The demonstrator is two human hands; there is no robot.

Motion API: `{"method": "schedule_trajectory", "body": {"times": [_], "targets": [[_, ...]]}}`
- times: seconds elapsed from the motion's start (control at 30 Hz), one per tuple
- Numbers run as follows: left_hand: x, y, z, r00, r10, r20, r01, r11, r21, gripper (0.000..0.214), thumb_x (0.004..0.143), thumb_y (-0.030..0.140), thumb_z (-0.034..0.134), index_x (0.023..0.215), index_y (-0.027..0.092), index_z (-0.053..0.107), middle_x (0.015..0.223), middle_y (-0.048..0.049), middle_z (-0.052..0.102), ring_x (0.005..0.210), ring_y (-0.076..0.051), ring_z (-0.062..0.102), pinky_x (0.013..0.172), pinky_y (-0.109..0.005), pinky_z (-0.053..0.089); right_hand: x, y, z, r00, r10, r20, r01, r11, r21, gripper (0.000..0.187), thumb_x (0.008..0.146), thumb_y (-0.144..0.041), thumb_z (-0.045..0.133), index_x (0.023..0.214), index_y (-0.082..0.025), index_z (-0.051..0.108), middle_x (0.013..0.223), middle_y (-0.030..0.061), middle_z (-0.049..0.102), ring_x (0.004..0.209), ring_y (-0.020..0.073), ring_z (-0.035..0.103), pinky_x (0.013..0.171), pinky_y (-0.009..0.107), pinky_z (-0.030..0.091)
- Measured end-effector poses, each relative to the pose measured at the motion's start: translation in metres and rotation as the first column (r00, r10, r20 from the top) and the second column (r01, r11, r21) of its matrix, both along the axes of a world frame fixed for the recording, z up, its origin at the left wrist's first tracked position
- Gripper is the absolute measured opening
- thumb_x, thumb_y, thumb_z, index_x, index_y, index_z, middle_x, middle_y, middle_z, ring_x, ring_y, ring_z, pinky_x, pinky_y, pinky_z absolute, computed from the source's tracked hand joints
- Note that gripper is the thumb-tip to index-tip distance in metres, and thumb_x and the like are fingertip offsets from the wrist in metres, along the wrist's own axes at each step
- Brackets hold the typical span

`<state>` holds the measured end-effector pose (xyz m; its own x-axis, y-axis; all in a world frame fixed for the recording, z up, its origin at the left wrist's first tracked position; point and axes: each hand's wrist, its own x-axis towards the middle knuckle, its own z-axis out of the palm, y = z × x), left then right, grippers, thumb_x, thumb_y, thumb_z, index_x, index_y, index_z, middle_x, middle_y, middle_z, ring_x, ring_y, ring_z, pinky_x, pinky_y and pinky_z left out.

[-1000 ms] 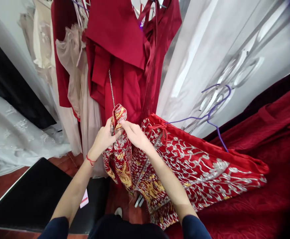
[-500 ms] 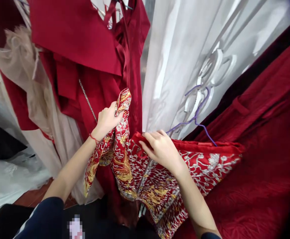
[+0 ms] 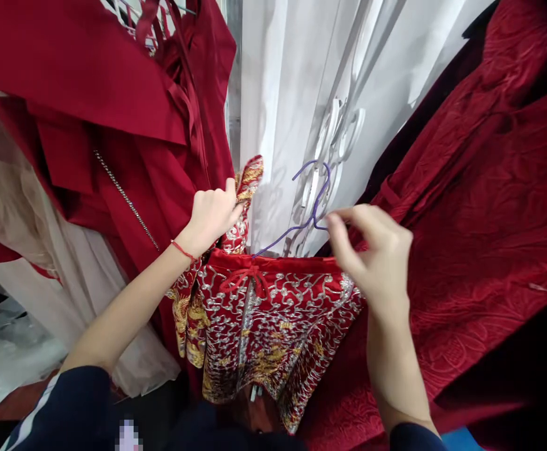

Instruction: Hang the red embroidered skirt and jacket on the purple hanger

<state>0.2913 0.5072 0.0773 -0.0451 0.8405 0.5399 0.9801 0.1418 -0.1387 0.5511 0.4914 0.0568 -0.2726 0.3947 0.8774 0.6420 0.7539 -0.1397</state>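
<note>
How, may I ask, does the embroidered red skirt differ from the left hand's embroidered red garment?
The skirt is on a purple wire hanger; the garment is bunched in the left hand. The skirt's waistband is plain red; the garment's upper end is gold-patterned. Both have gold embroidery.

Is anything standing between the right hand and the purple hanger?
Nothing visible. The right hand has its fingers right at the purple hanger, above the red waistband; whether they touch the hanger is unclear.
</note>
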Motion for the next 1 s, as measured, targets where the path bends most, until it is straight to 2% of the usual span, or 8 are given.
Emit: {"method": "schedule_trajectory", "body": {"times": [0.07, 0.2, 0.43, 0.5, 0.63, 0.7, 0.87, 1.0], "targets": [[0.009, -0.003, 0.002, 0.993, -0.102, -0.054, 0.098, 0.993, -0.070, 0.057, 0.097, 0.050, 0.043, 0.132, 0.005, 0.045, 0.094, -0.0185, 0.071, 0.092, -0.031, 0.069, 0.075, -0.033, 0.042, 0.023, 0.016, 0.003, 0.990, -0.124, -0.067, 0.117, 0.988, -0.105, 0.028, 0.096, -0.039, 0.049, 0.090, -0.019, 0.067, 0.085, 0.0076, 0.071, 0.078, 0.0197, 0.065, 0.073, 0.033, 0.046], [0.018, 0.001, 0.001, 0.977, -0.196, -0.088, 0.183, 0.974, -0.134, 0.075, 0.093, 0.069, 0.038, 0.132, 0.005, 0.048, 0.088, -0.0162, 0.071, 0.085, -0.029, 0.069, 0.070, -0.031, 0.038, 0.042, 0.035, -0.004, 0.997, 0.026, 0.069, 0.004, 0.916, -0.401, 0.035, 0.097, -0.041, 0.044, 0.085, -0.018, 0.068, 0.078, 0.0056, 0.073, 0.069, 0.0178, 0.066, 0.065, 0.028, 0.046], [0.013, 0.018, -0.003, 0.959, -0.277, -0.066, 0.270, 0.957, -0.103, 0.091, 0.087, 0.080, 0.014, 0.131, 0.012, 0.055, 0.082, -0.0121, 0.072, 0.080, -0.025, 0.069, 0.063, -0.030, 0.032, 0.041, 0.040, -0.007, 1.000, 0.023, 0.022, -0.007, 0.833, -0.553, 0.030, 0.091, -0.041, 0.053, 0.083, -0.017, 0.069, 0.069, 0.0063, 0.073, 0.058, 0.0162, 0.065, 0.059, 0.027, 0.046], [0.006, 0.022, -0.002, 0.963, -0.260, -0.066, 0.255, 0.964, -0.077, 0.091, 0.087, 0.080, 0.010, 0.126, 0.014, 0.060, 0.082, -0.0122, 0.072, 0.080, -0.025, 0.069, 0.062, -0.030, 0.030, 0.040, 0.049, -0.002, 0.995, 0.098, 0.008, -0.070, 0.763, -0.643, 0.033, 0.087, -0.047, 0.059, 0.079, -0.017, 0.068, 0.064, 0.0058, 0.071, 0.055, 0.0163, 0.065, 0.056, 0.026, 0.047], [-0.003, 0.028, -0.003, 0.975, -0.185, -0.120, 0.179, 0.982, -0.058, 0.093, 0.082, 0.085, 0.016, 0.109, 0.013, 0.069, 0.078, -0.0146, 0.072, 0.079, -0.028, 0.068, 0.061, -0.030, 0.027, 0.029, 0.075, 0.007, 0.922, 0.387, 0.002, -0.197, 0.473, -0.859, 0.048, 0.078, -0.065, 0.065, 0.074, -0.017, 0.069, 0.046, 0.0003, 0.061, 0.043, 0.0135, 0.059, 0.049, 0.025, 0.046], [0.001, 0.030, -0.006, 0.971, -0.173, -0.164, 0.161, 0.984, -0.080, 0.094, 0.077, 0.090, 0.024, 0.103, 0.012, 0.071, 0.077, -0.0164, 0.071, 0.079, -0.029, 0.068, 0.060, -0.030, 0.025, 0.021, 0.085, 0.007, 0.888, 0.460, 0.008, -0.198, 0.399, -0.895, 0.053, 0.075, -0.069, 0.065, 0.077, -0.017, 0.071, 0.044, -0.0014, 0.059, 0.037, 0.0112, 0.053, 0.045, 0.024, 0.044], [0.029, 0.036, -0.010, 0.974, -0.167, -0.155, 0.142, 0.976, -0.164, 0.088, 0.078, 0.088, 0.034, 0.094, 0.011, 0.075, 0.089, -0.0208, 0.073, 0.084, -0.030, 0.068, 0.060, -0.030, 0.024, 0.013, 0.092, 0.004, 0.929, 0.367, 0.047, -0.181, 0.562, -0.807, 0.057, 0.076, -0.071, 0.064, 0.074, -0.015, 0.072, 0.061, 0.0055, 0.071, 0.036, 0.0077, 0.048, 0.042, 0.023, 0.040], [0.046, 0.035, -0.001, 0.981, -0.165, -0.106, 0.145, 0.974, -0.171, 0.086, 0.083, 0.082, 0.035, 0.096, 0.007, 0.075, 0.095, -0.0238, 0.071, 0.087, -0.032, 0.067, 0.061, -0.032, 0.027, 0.012, 0.092, 0.005, 0.930, 0.344, 0.130, -0.094, 0.564, -0.821, 0.057, 0.072, -0.072, 0.066, 0.069, -0.015, 0.073, 0.062, 0.0062, 0.072, 0.036, 0.0073, 0.045, 0.043, 0.024, 0.039]]}}
